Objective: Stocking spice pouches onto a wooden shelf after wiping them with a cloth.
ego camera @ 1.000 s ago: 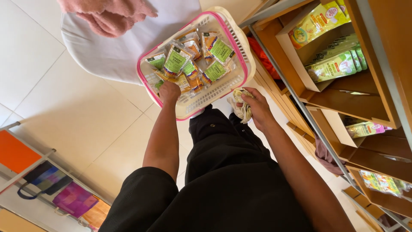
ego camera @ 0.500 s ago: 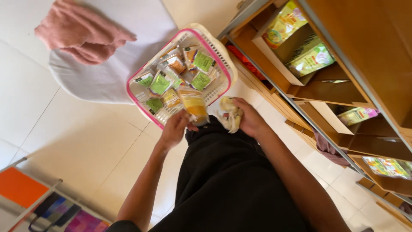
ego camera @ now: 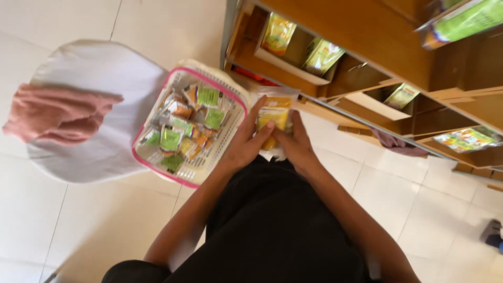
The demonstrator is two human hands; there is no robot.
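Both hands, left hand [ego camera: 246, 147] and right hand [ego camera: 296, 144], clasp a yellow packet [ego camera: 275, 112] just beside the basket [ego camera: 230, 133], where many packets [ego camera: 181, 133] lie; shelf boxes [ego camera: 293, 63] look part-stocked.

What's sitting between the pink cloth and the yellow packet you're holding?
In the head view, the pink-rimmed basket full of small snack packets lies between the pink cloth and the yellow packet, resting partly on the white cloth-covered seat.
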